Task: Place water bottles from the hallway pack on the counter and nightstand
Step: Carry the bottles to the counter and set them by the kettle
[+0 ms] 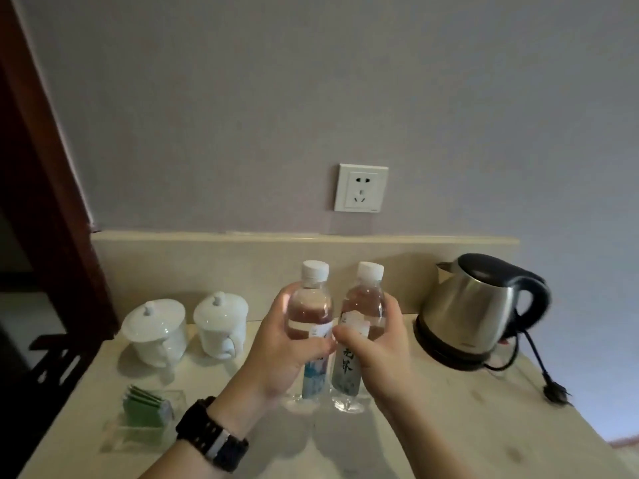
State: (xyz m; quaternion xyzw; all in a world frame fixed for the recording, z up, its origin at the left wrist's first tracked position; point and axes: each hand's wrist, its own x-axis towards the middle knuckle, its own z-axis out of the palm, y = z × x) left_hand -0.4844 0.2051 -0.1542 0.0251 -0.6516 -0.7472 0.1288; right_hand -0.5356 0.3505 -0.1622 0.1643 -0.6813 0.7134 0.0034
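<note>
Head view. Two water bottles stand upright, side by side, on the pale surface (pixel 432 426), their long axes vertical and their white caps up. The left hand (pixel 276 350) is wrapped around the left bottle (pixel 311 316) at label height; the right hand (pixel 373 350) is wrapped around the right bottle (pixel 364 309) the same way. Each bottle lies directly within its own hand, so neither hand needs to reach across. The two bottles are touching or almost touching; I cannot tell which.

Both bases appear to rest on the surface, though the clear plastic makes contact hard to confirm. Judgement: the counter placement is at the set-down point, and release calls only for opening the fingers outward.

Left of the left hand stand two lidded white cups (pixel 186 326); nearer, a clear holder of green sachets (pixel 145 409). Right of the right hand sits a steel kettle (pixel 473 309), well apart.
</note>
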